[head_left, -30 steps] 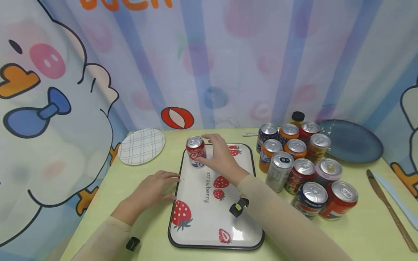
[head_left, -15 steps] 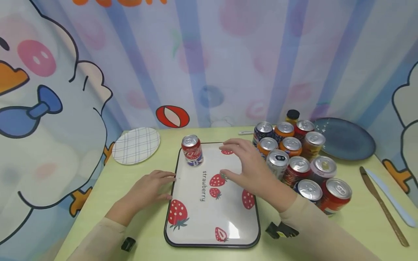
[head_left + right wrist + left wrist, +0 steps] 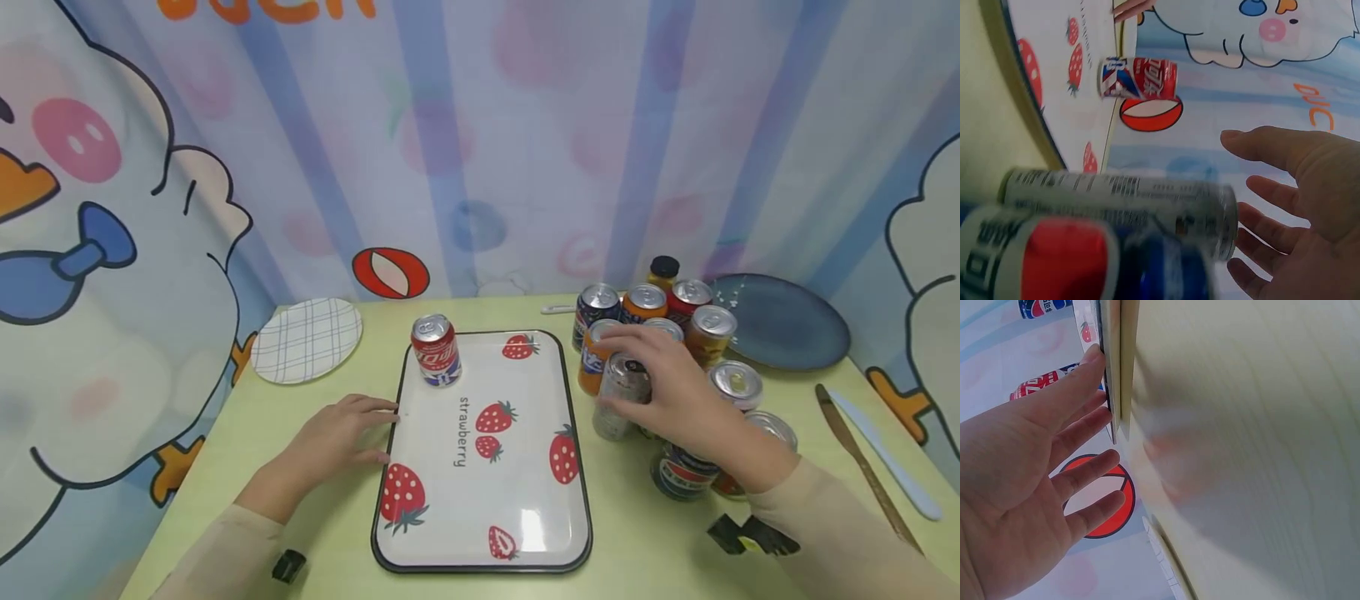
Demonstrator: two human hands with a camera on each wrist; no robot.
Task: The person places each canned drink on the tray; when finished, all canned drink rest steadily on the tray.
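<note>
Closing the right hand [image 3: 678,396], empty and spread beside the silver can [image 3: 617,386] near three o'clock off the tray [image 3: 457,525], wants evenness, sparing the orange can [image 3: 591,371]; the left hand [image 3: 333,437] sits relaxed at nine.

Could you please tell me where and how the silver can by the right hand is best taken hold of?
I would grip the silver can round its upper body, just below the rim, coming down from above. It stands upright with straight sides, and an orange can stands close behind, while the side facing the tray looks free.
</note>
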